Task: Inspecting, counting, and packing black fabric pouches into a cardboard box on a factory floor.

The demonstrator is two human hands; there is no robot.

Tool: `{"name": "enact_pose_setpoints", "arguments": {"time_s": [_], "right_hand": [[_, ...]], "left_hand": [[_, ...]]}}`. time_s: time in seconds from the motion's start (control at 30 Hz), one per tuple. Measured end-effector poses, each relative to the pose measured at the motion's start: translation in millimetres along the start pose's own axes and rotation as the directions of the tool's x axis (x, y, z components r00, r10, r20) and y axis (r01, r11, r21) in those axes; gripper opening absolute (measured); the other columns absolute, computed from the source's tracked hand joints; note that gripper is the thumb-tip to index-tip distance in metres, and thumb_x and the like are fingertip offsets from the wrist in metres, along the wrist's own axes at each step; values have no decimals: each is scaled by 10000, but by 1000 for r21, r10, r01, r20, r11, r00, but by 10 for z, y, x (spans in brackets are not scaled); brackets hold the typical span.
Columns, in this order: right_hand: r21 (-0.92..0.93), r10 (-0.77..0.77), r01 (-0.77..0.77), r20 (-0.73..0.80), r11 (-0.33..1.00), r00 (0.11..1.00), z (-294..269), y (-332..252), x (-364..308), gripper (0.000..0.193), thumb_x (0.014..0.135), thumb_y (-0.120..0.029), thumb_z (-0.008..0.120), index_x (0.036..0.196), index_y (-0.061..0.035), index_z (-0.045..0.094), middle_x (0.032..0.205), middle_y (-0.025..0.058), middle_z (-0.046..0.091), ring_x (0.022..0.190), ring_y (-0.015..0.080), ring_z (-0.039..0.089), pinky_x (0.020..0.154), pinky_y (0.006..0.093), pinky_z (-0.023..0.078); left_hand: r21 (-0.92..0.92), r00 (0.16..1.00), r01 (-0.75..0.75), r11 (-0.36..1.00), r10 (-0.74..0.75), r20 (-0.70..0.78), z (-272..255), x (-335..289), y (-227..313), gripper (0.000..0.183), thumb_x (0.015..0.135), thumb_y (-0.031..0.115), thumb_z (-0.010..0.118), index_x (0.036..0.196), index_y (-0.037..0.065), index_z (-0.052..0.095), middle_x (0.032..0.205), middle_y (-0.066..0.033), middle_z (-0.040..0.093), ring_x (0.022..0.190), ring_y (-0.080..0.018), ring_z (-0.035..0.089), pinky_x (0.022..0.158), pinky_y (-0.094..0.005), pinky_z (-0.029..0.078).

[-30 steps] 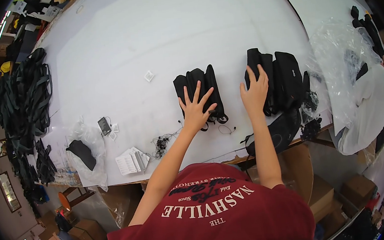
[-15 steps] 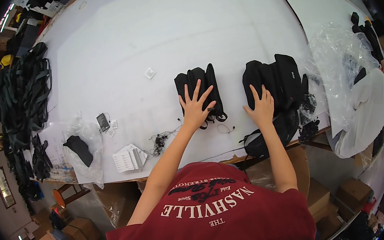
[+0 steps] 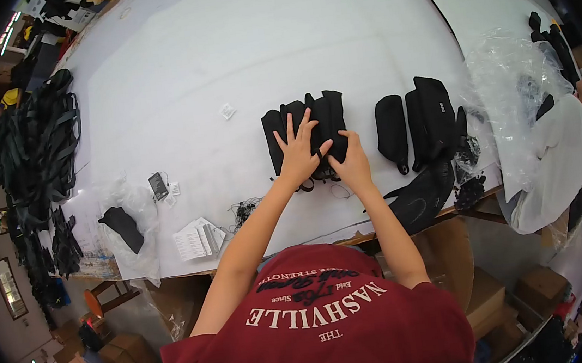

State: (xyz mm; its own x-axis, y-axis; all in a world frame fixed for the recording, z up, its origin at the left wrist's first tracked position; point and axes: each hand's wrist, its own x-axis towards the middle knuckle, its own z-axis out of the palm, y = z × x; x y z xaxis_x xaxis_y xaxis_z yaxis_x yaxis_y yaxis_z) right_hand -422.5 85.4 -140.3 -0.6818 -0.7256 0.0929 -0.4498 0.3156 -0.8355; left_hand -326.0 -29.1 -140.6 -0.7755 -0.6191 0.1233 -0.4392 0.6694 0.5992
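Observation:
Several black fabric pouches lie side by side in a row on the white table, narrow and upright to me. My left hand rests on the row with its fingers spread wide. At the right end, my right hand grips the lower edge of the last black pouch, thumb on the near side and fingers along its right side. Further right lie one loose black pouch and a small pile of black pouches. Small straps stick out at the near end of the row, partly under my hands.
Left of my arm are thin black cords, a stack of white cards and a plastic bag with a black item. Black straps heap at the far left. Clear plastic covers the right side. A black bag overhangs the front edge.
My right hand has moved left from the right-hand pile to the row, bringing a black pouch to its right end. The row is wider and the pile smaller; my left hand stays on the row.

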Motion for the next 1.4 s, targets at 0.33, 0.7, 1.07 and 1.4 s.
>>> {"name": "enact_pose_setpoints", "arguments": {"time_s": [0.33, 0.7, 1.07, 1.4], "right_hand": [[281, 175, -112, -211, 953, 962, 28, 602, 151, 265, 814, -109, 573, 1056, -56, 479, 881, 114, 569, 748, 223, 540, 689, 314, 451], [147, 366, -384, 137, 912, 921, 157, 1220, -24, 315, 872, -115, 486, 1175, -33, 511, 1024, 102, 609, 946, 272, 601, 804, 325, 487], [780, 305, -536, 450, 323, 839, -269, 600, 103, 582, 881, -245, 541, 1417, -195, 322, 1329, 65, 445, 1078, 159, 533, 894, 268, 435], [454, 118, -202, 206, 868, 971, 41, 316, -46, 842, 683, -97, 754, 1389, -120, 296, 1347, 137, 384, 1222, 262, 407, 1008, 387, 366]], "left_hand": [[240, 994, -99, 966, 86, 64, 99, 9, 1, 517, 866, 388, 529, 1358, 288, 404, 1503, -16, 196, 1375, -373, 111, 974, -726, 51], [161, 997, 16, 987, -28, 74, 85, 38, 39, 576, 859, 377, 549, 1354, 148, 364, 1499, -12, 196, 1377, -351, 97, 1006, -687, 38], [144, 998, 24, 989, -33, 61, 64, 22, 44, 558, 826, 357, 581, 1299, 118, 408, 1487, -28, 209, 1372, -360, 102, 987, -710, 52], [150, 995, 52, 987, -65, 81, 76, 25, 20, 625, 861, 401, 534, 1378, 126, 315, 1496, -15, 191, 1380, -337, 103, 1001, -693, 22]]}}
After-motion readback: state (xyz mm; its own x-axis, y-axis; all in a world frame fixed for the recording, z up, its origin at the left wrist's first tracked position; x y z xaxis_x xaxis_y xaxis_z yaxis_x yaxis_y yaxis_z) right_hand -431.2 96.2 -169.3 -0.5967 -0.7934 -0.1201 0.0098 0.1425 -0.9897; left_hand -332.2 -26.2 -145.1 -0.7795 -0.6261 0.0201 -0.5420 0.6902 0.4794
